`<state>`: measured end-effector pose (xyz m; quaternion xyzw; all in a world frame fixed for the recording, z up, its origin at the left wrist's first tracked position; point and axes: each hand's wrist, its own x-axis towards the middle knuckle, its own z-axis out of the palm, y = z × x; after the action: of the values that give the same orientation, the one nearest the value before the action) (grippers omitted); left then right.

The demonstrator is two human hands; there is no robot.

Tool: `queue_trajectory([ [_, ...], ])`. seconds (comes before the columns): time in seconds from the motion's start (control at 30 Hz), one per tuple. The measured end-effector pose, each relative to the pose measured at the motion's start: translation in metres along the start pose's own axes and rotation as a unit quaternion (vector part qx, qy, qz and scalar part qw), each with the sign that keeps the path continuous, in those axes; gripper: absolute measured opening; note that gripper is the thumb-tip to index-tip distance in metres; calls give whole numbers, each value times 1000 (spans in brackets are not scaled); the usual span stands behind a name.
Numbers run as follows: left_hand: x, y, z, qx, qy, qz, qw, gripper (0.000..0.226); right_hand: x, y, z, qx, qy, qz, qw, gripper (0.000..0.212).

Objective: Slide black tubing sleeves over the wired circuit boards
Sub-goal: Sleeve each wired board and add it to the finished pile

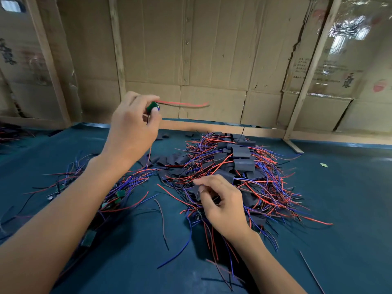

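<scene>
Table: a dark teal mat (pixel 339 209) covers the work surface, which runs from the near edge back to the wall.
Loose wires, near: single red, blue and black strands (pixel 163 221) lie on the mat between the two forearms.
Right hand: the right hand (pixel 222 204) rests low at the near edge of the big pile; thumb and forefinger are curled together and pinch a flat black sleeve (pixel 196 192); the other fingers are bent under.
Bare boards, left: a smaller heap of wired boards (pixel 118 195) lies under and beside the left forearm, small green boards visible among red and blue wires, no sleeves on them.
Big pile, centre: a mound of red, blue and black wires (pixel 265 187) with many black sleeve pieces (pixel 244 164) on and among it; whether each sleeve holds a board cannot be told.
Scrap: a small green chip (pixel 324 165) lies alone on the mat, well right of the pile.
Left hand: the left hand (pixel 133 126) is raised above the mat, fingers curled tight, gripping a green circuit board (pixel 153 106) at the fingertips; the board's red and dark wires (pixel 184 104) stick out to the right, blurred.
Far left: another tangle of wires (pixel 12 132) sits at the table edge.
Wall: cardboard sheets (pixel 212 49) on wooden posts (pixel 307 81) close off the back.
</scene>
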<state>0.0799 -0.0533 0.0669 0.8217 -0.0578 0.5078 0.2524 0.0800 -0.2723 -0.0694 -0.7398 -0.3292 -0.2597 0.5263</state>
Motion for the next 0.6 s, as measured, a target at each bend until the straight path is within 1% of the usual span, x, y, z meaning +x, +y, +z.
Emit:
queue_trajectory([
  [0.03,-2,5,3,-58,7,-41,997,24,0,-1,0,9,4,10,1000,35],
  [0.07,-4,12,8,-139,-1,-106,985,22,1,-2,0,18,9,22,1000,33],
  [0.1,-7,19,12,-234,-23,-191,953,21,1,-3,0,31,14,39,999,29],
  [0.13,-11,26,17,-322,-59,-286,900,19,2,-4,0,56,20,63,996,24],
  [0.17,-16,31,21,-388,-106,-373,836,16,4,-5,1,94,25,98,990,22],
  [0.2,-24,36,25,-424,-164,-436,777,16,5,-7,1,143,31,137,980,22],
  [0.23,-34,38,28,-433,-222,-471,736,20,7,-8,0,192,35,174,965,24],
  [0.27,-45,39,30,-432,-271,-491,706,25,9,-10,-1,226,34,200,953,26],
  [0.3,-57,41,32,-431,-312,-498,685,26,11,-10,-3,239,30,213,947,25],
  [0.4,-88,41,34,-455,-392,-504,621,22,14,-14,-5,242,27,228,943,25],
  [0.43,-94,40,33,-458,-416,-499,606,21,14,-16,-5,257,26,239,936,28],
  [0.47,-98,38,33,-458,-440,-491,596,19,14,-17,-5,274,22,247,929,31],
  [0.53,-100,29,32,-450,-482,-477,581,11,14,-18,-5,279,17,247,928,33],
  [0.6,-93,16,31,-420,-531,-453,580,11,14,-16,-4,286,27,247,925,30],
])
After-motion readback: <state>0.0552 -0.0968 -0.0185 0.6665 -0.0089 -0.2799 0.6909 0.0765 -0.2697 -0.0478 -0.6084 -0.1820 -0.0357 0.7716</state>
